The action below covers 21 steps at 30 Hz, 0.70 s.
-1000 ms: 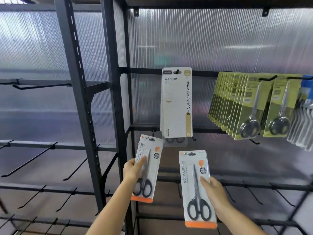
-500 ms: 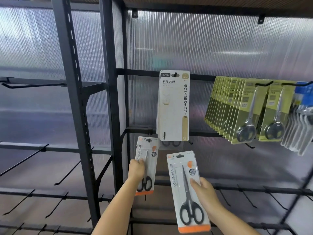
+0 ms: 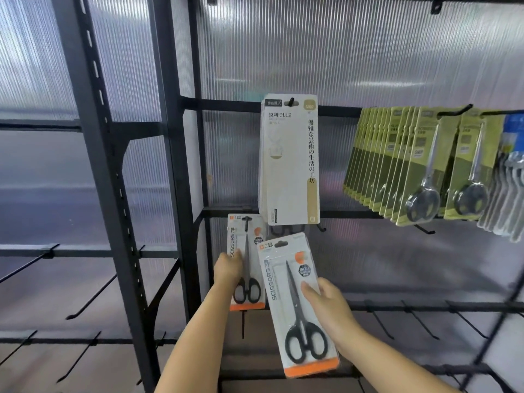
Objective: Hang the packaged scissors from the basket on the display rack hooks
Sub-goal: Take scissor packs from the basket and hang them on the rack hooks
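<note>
On the black metal display rack, our left hand pinches a white-and-orange pack of black scissors whose top hole sits on a black hook. Our right hand grips a second white-and-orange scissors pack, tilted, just beside the first. Above hang tall white cards. Rows of green scissors packs hang to the right. Bare black hooks stick out lower down.
</note>
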{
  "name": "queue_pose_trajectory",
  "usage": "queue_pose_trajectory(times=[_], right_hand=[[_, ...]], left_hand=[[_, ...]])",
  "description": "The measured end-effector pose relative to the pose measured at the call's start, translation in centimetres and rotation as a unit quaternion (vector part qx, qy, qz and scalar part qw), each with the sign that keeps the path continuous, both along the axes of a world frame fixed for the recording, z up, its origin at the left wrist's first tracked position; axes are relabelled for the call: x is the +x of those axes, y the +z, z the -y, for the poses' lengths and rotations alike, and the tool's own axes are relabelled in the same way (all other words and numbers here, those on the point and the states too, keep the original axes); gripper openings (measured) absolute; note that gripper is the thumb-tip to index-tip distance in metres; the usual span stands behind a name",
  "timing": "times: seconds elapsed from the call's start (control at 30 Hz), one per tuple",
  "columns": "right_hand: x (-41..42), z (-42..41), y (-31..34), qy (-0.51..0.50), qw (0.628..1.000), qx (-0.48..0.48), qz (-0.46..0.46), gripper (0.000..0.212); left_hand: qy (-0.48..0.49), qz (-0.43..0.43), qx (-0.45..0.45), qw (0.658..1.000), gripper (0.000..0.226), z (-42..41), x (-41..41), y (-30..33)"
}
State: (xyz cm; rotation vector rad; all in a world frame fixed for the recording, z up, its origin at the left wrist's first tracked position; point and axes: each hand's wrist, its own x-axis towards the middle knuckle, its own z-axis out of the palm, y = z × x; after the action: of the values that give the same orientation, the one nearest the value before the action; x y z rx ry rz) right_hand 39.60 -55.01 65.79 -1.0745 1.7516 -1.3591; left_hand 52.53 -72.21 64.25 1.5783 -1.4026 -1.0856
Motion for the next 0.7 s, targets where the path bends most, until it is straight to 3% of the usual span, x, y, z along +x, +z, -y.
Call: queue_pose_trajectory(times=[0.13,0.23,0.3,0.4,0.47,0.57,0.7], right_hand=[[0.2,1.0,-0.6,0.004,1.000,0.000,0.004,0.014],[0.5,1.8,-0.7,0.003,1.000,-0.004,0.007,0.014],[0.9,2.4,-0.7,0.003,1.000,-0.001,0.013,0.014],[2.0,3.5,-0.7,0.019,1.000,0.002,0.019,0.017],[2.7,4.1,-0.8,0.029,0.999,-0.001,0.030,0.019],[4.1,4.6,-0.7,0.040,0.998,-0.012,0.036,0.018],[5.4,4.8,-1.1,0.067,0.997,-0.002,0.024,0.019]], left_hand=[[-0.007,0.009,0.003,1.000,0.045,0.6,0.0,0.4],[-0.001,0.028,0.015,1.000,0.061,1.1,0.3,-0.3],[0.025,0.055,-0.019,0.998,0.060,0.7,0.7,-0.8],[0.028,-0.060,-0.053,0.996,0.040,-2.0,1.5,-1.1],[-0.025,-0.165,-0.017,0.986,0.046,-4.5,2.2,-1.1],[-0.093,-0.229,0.033,0.968,0.054,-7.6,3.8,-1.4],[-0.163,-0.250,-0.017,0.954,0.032,-10.0,5.5,-2.1]])
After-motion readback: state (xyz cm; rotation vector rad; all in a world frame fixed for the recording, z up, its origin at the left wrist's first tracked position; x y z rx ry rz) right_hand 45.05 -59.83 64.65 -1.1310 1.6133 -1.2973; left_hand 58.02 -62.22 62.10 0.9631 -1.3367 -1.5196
